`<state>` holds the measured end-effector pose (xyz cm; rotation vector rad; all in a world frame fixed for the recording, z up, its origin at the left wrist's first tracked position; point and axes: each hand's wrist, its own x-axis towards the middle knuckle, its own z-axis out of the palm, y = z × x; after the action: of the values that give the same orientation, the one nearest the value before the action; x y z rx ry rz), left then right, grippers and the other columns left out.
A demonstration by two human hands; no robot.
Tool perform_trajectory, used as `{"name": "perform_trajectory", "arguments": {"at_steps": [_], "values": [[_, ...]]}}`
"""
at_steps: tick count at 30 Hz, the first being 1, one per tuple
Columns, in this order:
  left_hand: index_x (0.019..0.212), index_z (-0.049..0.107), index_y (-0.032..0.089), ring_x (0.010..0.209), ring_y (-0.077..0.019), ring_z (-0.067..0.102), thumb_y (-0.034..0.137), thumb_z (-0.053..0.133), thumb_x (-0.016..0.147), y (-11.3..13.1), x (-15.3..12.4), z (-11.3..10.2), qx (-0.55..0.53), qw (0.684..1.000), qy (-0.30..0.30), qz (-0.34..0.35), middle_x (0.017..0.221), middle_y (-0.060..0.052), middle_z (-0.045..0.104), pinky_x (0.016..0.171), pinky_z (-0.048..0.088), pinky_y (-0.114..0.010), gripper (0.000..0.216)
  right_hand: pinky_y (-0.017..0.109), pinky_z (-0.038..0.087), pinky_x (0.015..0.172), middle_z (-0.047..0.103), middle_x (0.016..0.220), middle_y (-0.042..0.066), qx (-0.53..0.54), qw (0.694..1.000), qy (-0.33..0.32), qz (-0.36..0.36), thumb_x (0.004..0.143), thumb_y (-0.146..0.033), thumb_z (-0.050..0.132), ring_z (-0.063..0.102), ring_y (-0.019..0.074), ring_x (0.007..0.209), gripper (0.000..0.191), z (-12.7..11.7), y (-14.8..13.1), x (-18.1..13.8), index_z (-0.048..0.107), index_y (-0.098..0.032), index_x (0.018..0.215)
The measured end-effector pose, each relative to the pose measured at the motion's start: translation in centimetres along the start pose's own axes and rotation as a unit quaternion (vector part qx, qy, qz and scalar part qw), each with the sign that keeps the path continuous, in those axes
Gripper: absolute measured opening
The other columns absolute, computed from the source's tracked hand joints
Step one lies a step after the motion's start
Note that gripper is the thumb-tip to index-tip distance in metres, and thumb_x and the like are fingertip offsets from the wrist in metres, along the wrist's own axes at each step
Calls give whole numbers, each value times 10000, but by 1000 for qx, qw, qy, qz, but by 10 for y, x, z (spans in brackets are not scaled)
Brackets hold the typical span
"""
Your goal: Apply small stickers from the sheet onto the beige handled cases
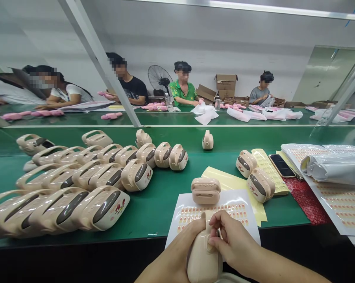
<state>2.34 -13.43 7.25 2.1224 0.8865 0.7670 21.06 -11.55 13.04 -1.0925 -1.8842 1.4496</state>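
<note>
My left hand (177,251) is wrapped round a beige plastic device (201,261) at the bottom centre, held upright near the table's front edge. My right hand (235,243) is closed, its thumb and fingers pressing on the upper side of the same device. Just beyond lies a white sticker sheet (215,210) with rows of small orange stickers, and another beige device (206,190) rests on its far end. Two more devices (260,184) lie on yellow backing sheets (230,181) to the right.
Several rows of beige devices (85,184) fill the green table (165,196) at left. A phone (282,165), sticker sheets and white bags (337,169) lie at right. Several people sit along the far table with pink items (112,115), cartons and a fan (159,78).
</note>
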Motion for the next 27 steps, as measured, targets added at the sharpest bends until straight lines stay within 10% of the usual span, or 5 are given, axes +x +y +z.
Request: {"name": "perform_trajectory", "arguments": {"at_steps": [6, 12, 18, 24, 27], "values": [[1287, 208, 303, 1022, -347, 516, 326, 746, 362, -17, -4, 6, 1, 1000, 21, 12, 1210, -78, 478, 853, 438, -421, 1070, 380, 414, 826, 586, 947, 56, -99, 992, 43, -65, 677, -133, 612, 540, 229, 897, 388, 9, 19, -6, 476, -229, 1028], [1289, 250, 296, 1123, -350, 471, 365, 716, 580, 16, -1, -5, 39, 999, 33, 13, 1241, -103, 477, 938, 385, -462, 851, 462, 216, 1045, 268, 1360, 128, -81, 992, 15, -90, 582, -341, 738, 224, 312, 1283, 853, 2, 17, -1, 301, -225, 1306], [1301, 264, 318, 1098, -315, 507, 345, 703, 633, 28, 6, -5, -23, 998, 5, 50, 1219, -95, 508, 929, 399, -434, 800, 392, 368, 882, 479, 979, 65, 39, 994, 11, -98, 730, -520, 544, 462, 224, 961, 404, -6, 19, 16, 482, -198, 965], [1272, 396, 297, 1116, -344, 507, 340, 709, 644, 8, 12, -1, -143, 990, -10, -13, 1213, -95, 553, 943, 387, -491, 704, 329, 411, 787, 540, 929, 48, 70, 986, -109, -106, 699, -676, 508, 522, 187, 857, 563, -32, 31, 26, 526, -190, 982], [1225, 486, 325, 1104, -353, 523, 422, 694, 657, -1, 22, -2, -187, 981, 29, -37, 1184, -44, 599, 953, 383, -505, 613, 256, 413, 539, 515, 652, -6, 28, 996, -66, -61, 762, -684, 392, 499, 130, 563, 514, -49, 24, 20, 530, -189, 794]]}}
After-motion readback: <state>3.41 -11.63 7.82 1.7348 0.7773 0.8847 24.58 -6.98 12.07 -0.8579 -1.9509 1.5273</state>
